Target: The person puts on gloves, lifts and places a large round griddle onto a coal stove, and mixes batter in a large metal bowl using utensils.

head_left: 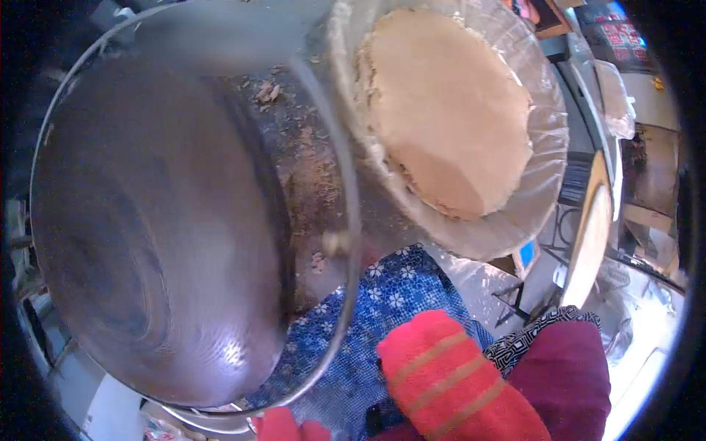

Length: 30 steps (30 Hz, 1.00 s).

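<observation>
A large round sieve point(176, 220) with a thin metal rim fills the left side. It is tilted, and its dark, shiny surface looks like fine mesh. Red-covered fingers of my left hand point(283, 426) show at the bottom edge, closed against the rim as far as I can see. On the right, a red covering with brown stripes point(448, 375) appears to be over my right hand, whose fingers are hidden. Above it stands a round, plastic-lined basin point(548, 173) heaped with light brown powder point(448, 110). A grey patch at the sieve's top is blurred.
Brown crumbs point(309, 176) lie scattered on the surface between sieve and basin. Blue flowered cloth point(390, 294) hangs below. A pale wooden board point(592, 242) leans at the right, beside a dark brush-like thing point(576, 178). Maroon cloth point(566, 375) with patterned trim is at the lower right.
</observation>
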Motion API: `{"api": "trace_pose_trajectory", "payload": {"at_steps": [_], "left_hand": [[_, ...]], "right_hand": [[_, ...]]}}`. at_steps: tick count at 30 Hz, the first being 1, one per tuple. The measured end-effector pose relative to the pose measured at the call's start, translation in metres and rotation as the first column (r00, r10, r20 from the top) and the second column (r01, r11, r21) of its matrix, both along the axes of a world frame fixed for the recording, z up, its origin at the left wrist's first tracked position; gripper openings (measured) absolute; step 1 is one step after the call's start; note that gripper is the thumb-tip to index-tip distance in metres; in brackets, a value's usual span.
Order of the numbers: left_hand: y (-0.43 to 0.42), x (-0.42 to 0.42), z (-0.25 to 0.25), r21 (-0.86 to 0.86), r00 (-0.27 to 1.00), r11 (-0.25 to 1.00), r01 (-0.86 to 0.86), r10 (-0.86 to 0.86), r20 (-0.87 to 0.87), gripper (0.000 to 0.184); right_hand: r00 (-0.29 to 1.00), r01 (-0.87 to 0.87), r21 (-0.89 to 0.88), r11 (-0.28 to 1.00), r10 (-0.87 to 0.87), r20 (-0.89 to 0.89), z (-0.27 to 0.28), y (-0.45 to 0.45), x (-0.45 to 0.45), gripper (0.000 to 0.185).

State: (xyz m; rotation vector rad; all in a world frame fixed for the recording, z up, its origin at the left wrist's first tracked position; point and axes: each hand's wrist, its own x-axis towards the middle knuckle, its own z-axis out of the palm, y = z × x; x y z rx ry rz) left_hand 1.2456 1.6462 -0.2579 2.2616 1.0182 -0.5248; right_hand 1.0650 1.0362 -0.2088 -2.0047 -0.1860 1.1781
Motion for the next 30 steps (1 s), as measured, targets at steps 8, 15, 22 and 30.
{"api": "trace_pose_trajectory", "payload": {"at_steps": [8, 15, 22, 30], "left_hand": [[0.086, -0.044, 0.015, -0.042, 0.978, 0.999, 0.033, -0.024, 0.209, 0.051], [-0.091, -0.158, 0.037, -0.097, 0.847, 0.915, 0.393, -0.318, 0.427, 0.04], [-0.212, -0.296, 0.118, -0.643, 0.917, 0.655, 0.395, -0.246, 0.313, 0.039], [-0.406, -0.271, 0.09, -0.839, 0.841, 0.067, 0.539, -0.091, 0.533, 0.058]], "right_hand": [[0.993, -0.119, 0.103, 0.988, 0.115, 0.04, -0.068, 0.018, -0.004, 0.025], [0.99, -0.142, 0.359, 0.922, 0.13, 0.058, -0.073, 0.027, -0.019, 0.021], [0.728, 0.589, 0.769, 0.249, -0.576, -0.372, -0.008, 0.001, -0.001, 0.024], [0.723, 0.31, 0.947, -0.088, -0.625, -0.294, 0.051, 0.004, -0.05, 0.046]]}}
